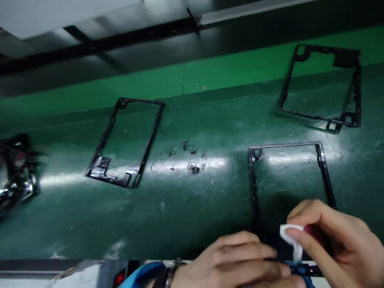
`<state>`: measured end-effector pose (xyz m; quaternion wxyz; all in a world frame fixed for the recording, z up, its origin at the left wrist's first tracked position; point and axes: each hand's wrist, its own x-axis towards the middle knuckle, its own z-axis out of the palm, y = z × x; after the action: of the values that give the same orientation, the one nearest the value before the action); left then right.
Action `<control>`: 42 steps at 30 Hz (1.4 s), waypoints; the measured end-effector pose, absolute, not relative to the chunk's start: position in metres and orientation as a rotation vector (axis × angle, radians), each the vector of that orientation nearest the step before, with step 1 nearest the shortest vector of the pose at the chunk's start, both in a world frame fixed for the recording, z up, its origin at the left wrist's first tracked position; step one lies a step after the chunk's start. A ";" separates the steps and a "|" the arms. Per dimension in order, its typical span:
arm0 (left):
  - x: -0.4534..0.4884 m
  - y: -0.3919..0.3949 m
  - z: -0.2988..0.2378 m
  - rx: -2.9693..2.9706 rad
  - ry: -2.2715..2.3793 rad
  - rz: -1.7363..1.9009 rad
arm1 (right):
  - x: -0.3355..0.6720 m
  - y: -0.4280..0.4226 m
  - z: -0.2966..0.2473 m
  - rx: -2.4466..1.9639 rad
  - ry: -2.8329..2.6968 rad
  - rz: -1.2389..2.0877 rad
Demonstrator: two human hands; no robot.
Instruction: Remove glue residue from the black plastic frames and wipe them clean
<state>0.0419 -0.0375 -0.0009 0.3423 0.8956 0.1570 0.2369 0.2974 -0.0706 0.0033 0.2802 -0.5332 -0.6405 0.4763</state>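
A black rectangular plastic frame [253,176] is tilted up from the bench at the lower right, in front of me. My left hand [240,260] grips its near edge, with the fingertips curled over that side. Between thumb and forefinger my right hand [339,240] pinches a folded white wipe [292,232], its loose end hanging down to the frame's near bar. Something reddish shows inside the right hand, too hidden to name. Both hands and the wipe cover much of the frame's near part.
Other black frames lie on the green bench: one left of centre [147,148], one at the far right [358,88]. A blurred pile of black parts [18,172] sits at the left edge. Thin black shavings [195,168] are scattered mid-bench. A dark rail [135,38] runs along the back.
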 end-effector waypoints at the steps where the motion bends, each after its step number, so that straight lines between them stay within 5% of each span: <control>1: 0.039 -0.031 0.000 2.360 0.505 0.666 | 0.300 -0.065 0.001 -1.408 -1.799 1.088; 5: 0.037 -0.005 -0.005 2.612 0.979 0.425 | 0.296 -0.040 -0.005 -1.366 -2.178 0.626; 13: 0.038 0.008 -0.019 2.713 0.971 0.255 | 0.276 -0.014 0.003 -1.194 -2.502 0.316; 42: 0.038 0.008 -0.017 2.697 0.969 0.248 | 0.271 -0.029 0.000 -1.044 -2.533 0.264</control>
<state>0.0383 0.0080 -0.0169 0.1321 0.9294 0.3338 0.0853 0.2708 -0.0289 -0.0003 0.1934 -0.3723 -0.9028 0.0942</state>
